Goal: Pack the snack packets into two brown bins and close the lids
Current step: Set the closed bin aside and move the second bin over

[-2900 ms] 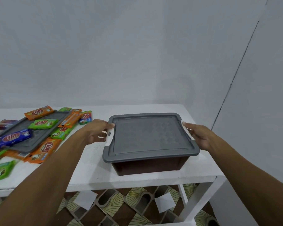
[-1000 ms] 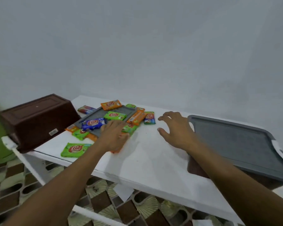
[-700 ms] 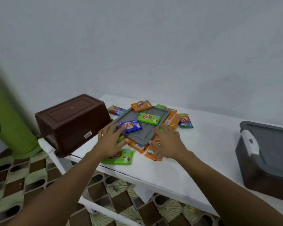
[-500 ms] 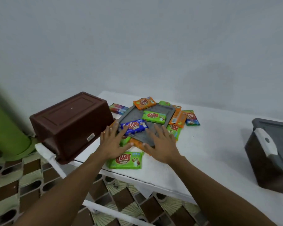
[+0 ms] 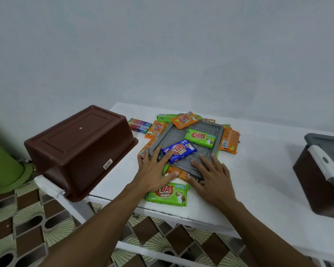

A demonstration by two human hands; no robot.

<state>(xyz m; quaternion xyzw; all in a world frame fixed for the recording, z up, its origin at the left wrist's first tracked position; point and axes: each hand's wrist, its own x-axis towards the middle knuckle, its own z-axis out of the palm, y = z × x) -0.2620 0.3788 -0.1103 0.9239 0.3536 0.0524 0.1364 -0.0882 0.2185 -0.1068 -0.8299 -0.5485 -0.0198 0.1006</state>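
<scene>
1. Hand state. The left hand (image 5: 154, 175) and the right hand (image 5: 213, 178) both lie flat with straight fingers. Neither is closed round anything. Both press on the near edge of the flat grey plastic lid (image 5: 171, 135), the left at its near-left corner and the right at its near-right corner.

2. Items at the hands.
- The blue foil snack packet (image 5: 179, 151) lies on the lid, touching the left fingertips.
- The green foil snack packet (image 5: 200, 137) lies on the lid just beyond the right fingertips.
- The orange foil snack packet (image 5: 184, 120) rests on the lid's far edge, well beyond both hands.
- A second green packet (image 5: 169, 194) lies on the white table (image 5: 258, 170) between the two wrists.
- Further packets lie partly under the lid and around it.

3. Bins.
- The upturned brown plastic bin (image 5: 79, 147) sits base-up, just left of the left hand.
- The closed brown plastic bin (image 5: 314, 182), with its grey lid and white latch (image 5: 323, 166), stands well right of the right hand.

4. Progress (judgement). About half done: one bin is closed, though its contents cannot be seen. What is left is to right the second bin, load the loose packets and fit the grey lid.
</scene>
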